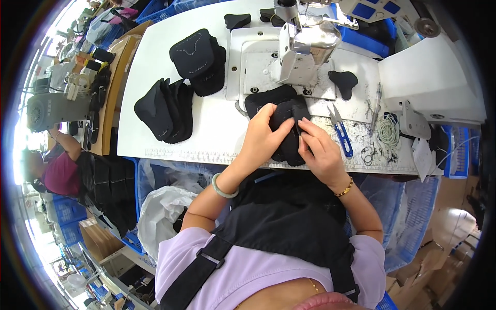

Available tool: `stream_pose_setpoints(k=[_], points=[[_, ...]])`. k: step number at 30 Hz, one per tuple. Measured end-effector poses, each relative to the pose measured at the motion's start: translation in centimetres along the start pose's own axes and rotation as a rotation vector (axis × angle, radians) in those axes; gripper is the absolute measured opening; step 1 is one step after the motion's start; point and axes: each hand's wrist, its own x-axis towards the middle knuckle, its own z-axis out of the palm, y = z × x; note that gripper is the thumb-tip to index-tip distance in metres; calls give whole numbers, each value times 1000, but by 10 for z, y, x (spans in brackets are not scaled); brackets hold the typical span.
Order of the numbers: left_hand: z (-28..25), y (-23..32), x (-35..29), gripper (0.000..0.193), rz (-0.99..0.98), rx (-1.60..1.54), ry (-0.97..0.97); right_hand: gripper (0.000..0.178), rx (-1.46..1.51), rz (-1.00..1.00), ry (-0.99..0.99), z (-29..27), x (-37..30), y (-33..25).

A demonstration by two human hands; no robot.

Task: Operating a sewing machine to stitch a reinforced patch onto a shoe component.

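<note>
Our left hand and right hand pinch the black cloth between fingertips; we should keep its edges even before letting go.

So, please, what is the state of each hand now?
Left hand: closed on a black fabric piece.
Right hand: closed on the same piece's edge.

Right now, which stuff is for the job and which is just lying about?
Probably for the job:
black pieces, held by left hand and right hand
stacked similar pieces
sewing machine

Apparently just lying about:
blue-handled snips
pale cord coil
</note>
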Motion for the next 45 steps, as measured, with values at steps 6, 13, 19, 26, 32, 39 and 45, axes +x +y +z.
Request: stream_pose_setpoints(k=[6,13,19,26,32,39,45], points=[[-5,40,2,21,20,-1399,79,16,-101,-190,97,-12,35,-6],[-23,57,14,18,103,-1326,77,32,153,135,385,-19,50,-8],[-29,53,15,22,112,-1167,31,16,613,501,299,-25,68,-9],[-35,52,16,23,122,-1171,-18,13,568,543,265,-29,79,-14],[-34,45,20,24,175,-1097,-17,13,583,518,316,-20,79,-10],[-35,42,22,24,191,-1074,-14,14,599,505,308,-18,81,-11],[-36,41,22,23,186,-1061,-7,13,611,517,275,-17,80,-8]])
